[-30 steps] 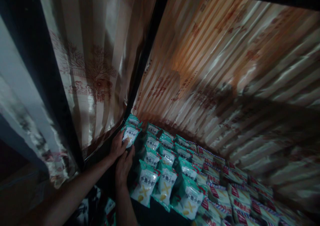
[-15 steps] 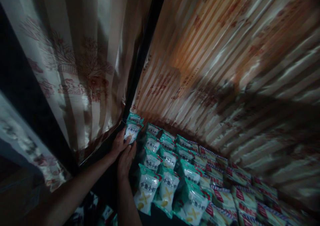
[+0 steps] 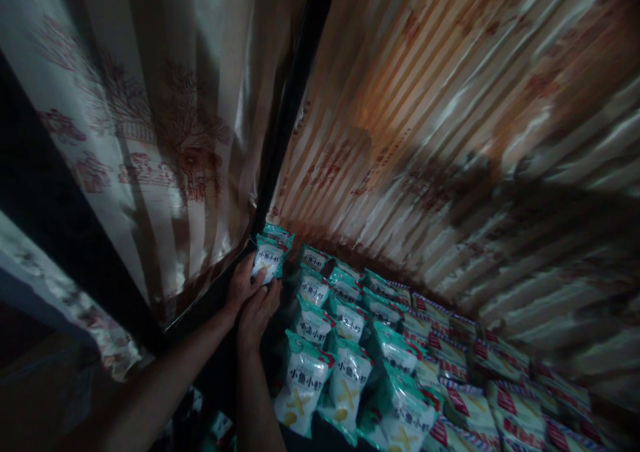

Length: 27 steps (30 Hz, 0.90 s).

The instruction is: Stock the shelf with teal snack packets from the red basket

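Fingers of the left hand [image 3: 241, 284], in the head view, grasp a green-and-white packet [image 3: 267, 265] by its left side, thumb across the front. Those of the right hand [image 3: 260, 311] touch its lower edge; whether they grip or merely steady it, I cannot tell. The packet stands near the dark corner post [image 3: 287, 105], just before another green packet [image 3: 281, 234] and left of the rows of matching packets [image 3: 303, 379]. The step in hand appears to be placing or straightening it; the next move would call for squaring it up and letting go without tipping it. Its underside is hidden, so contact with the dark surface [image 3: 323, 437] is unclear. Red-and-white packets [image 3: 515, 412] blur into dimness, and the lower border cuts off the nearest ones.
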{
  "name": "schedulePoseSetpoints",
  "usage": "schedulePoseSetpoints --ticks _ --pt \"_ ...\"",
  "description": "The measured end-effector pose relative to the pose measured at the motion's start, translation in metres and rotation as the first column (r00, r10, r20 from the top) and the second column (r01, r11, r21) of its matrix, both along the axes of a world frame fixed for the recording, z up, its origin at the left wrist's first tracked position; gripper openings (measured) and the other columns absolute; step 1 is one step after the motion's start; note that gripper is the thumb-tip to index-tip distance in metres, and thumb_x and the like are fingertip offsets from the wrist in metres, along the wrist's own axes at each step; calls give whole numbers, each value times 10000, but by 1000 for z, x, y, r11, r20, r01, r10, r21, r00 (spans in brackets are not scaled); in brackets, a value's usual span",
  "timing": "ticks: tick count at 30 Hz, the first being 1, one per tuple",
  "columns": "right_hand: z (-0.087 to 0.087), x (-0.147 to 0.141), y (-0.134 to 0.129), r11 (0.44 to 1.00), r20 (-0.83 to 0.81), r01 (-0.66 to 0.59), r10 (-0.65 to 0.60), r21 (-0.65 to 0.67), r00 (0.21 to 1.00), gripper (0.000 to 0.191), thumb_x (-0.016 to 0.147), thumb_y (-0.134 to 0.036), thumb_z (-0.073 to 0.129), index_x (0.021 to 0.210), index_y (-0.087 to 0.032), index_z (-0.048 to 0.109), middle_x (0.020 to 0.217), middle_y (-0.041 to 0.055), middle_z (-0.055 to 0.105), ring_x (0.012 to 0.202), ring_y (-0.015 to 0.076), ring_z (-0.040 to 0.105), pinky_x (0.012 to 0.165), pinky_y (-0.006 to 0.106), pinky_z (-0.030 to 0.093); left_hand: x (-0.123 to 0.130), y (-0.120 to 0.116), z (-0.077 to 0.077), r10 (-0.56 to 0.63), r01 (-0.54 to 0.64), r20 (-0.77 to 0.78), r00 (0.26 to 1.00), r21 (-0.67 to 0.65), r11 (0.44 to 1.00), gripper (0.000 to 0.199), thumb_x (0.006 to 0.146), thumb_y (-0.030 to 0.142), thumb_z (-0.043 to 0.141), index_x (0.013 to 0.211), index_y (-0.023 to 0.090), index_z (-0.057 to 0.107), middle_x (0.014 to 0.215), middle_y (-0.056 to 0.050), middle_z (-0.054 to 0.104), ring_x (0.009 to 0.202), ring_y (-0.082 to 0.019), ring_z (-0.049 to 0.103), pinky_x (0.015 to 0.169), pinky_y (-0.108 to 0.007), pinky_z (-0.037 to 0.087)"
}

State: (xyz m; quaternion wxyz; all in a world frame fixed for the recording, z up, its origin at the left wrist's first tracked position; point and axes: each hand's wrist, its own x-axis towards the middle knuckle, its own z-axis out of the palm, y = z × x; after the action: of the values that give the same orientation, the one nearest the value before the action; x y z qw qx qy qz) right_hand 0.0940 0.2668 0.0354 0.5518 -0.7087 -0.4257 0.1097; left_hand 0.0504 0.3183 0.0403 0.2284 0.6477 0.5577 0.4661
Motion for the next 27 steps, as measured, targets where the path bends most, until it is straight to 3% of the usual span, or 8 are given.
schedulePoseSetpoints --ticks 6,14,18,27 --pt "8 0 1 1000 -54 1 -2 -28 999 556 914 -406 230 1267 -46 465 1348 241 437 1274 294 379 1016 482 305 1 -1 0 47 -44 82 996 -40 998 615 822 438 491 1357 160 370 1301 -127 524 1165 -254 516 995 -406 405" --pt "21 -4 2 997 -70 -8 2 -80 998 566 919 -357 232 1278 29 439 1360 284 401 1290 327 345 1018 489 278 0 -3 4 -34 37 26 999 -91 995 595 854 454 427 1353 132 389 1347 -139 490 1240 -267 457 1047 -420 352" --pt "21 -2 4 999 -28 7 -8 -52 1000 546 918 -337 230 1280 13 441 1370 264 402 1295 312 337 1032 480 261 -1 -2 3 1 6 62 998 -112 994 642 833 455 470 1381 142 349 1333 -139 506 1235 -277 465 1046 -434 352" --pt "20 2 14 997 -61 32 -36 -72 997 644 898 -471 259 1284 7 451 1320 276 458 1258 310 410 1022 465 304 -1 0 -1 -40 49 98 994 -83 995 588 847 368 461 1379 135 366 1377 -125 471 1241 -245 465 1064 -402 342"
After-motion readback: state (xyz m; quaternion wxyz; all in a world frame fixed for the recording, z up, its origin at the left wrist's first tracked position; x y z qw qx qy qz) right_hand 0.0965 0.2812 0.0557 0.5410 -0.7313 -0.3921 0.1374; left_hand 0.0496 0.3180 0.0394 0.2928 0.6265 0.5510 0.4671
